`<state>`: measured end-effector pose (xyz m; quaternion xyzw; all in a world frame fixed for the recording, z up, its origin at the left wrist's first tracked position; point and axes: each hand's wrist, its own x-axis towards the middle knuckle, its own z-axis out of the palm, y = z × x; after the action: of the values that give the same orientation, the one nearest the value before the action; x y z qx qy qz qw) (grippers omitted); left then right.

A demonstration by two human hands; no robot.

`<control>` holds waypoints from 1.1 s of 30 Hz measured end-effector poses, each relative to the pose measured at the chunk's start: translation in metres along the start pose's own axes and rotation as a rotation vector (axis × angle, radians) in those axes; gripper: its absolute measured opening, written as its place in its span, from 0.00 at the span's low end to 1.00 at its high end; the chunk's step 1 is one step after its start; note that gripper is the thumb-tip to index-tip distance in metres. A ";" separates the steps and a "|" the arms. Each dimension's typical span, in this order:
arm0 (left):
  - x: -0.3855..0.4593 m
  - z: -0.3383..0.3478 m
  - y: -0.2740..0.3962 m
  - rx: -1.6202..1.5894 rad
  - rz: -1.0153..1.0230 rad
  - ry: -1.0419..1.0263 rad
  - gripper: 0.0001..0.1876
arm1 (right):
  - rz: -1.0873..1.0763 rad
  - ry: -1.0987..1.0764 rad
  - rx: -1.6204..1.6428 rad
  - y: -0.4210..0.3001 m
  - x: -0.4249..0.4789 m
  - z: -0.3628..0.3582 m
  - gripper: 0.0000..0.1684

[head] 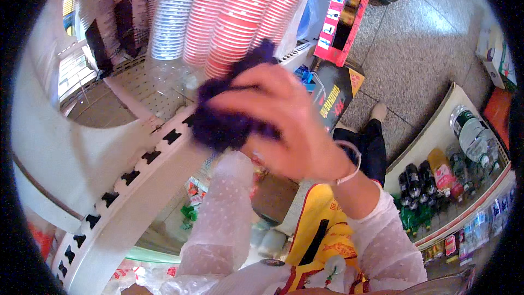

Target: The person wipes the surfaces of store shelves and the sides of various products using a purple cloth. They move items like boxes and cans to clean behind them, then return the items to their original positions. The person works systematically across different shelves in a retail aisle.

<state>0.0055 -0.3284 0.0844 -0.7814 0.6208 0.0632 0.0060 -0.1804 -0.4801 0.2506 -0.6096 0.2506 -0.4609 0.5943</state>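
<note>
My right hand, with a pale bangle at the wrist, grips a bunched dark purple cloth. The hand and cloth are blurred. My left sleeve, white and dotted, reaches up to just below the cloth. The left hand itself is hidden behind the cloth and the right hand, so its grip cannot be seen. Right above the cloth stand tall stacks of red-and-white paper cups in clear wrapping, beside a stack of blue-and-white cups. Under the cloth runs a white shelf edge with dark slots.
A perforated shelf panel lies left of the hands. To the right are a red display box, a black carton and the speckled tile floor. Farther right, a curved-looking shelf holds drink bottles. A yellow apron covers my front.
</note>
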 end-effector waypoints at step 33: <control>-0.222 -0.216 0.070 -1.053 -0.072 -0.202 0.23 | 0.137 0.336 -0.004 -0.254 -0.013 0.113 0.21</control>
<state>-0.0921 -0.1478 0.3272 -0.6894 0.4744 0.4406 -0.3249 -0.1503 -0.3706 0.5050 -0.5067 0.3882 -0.5141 0.5730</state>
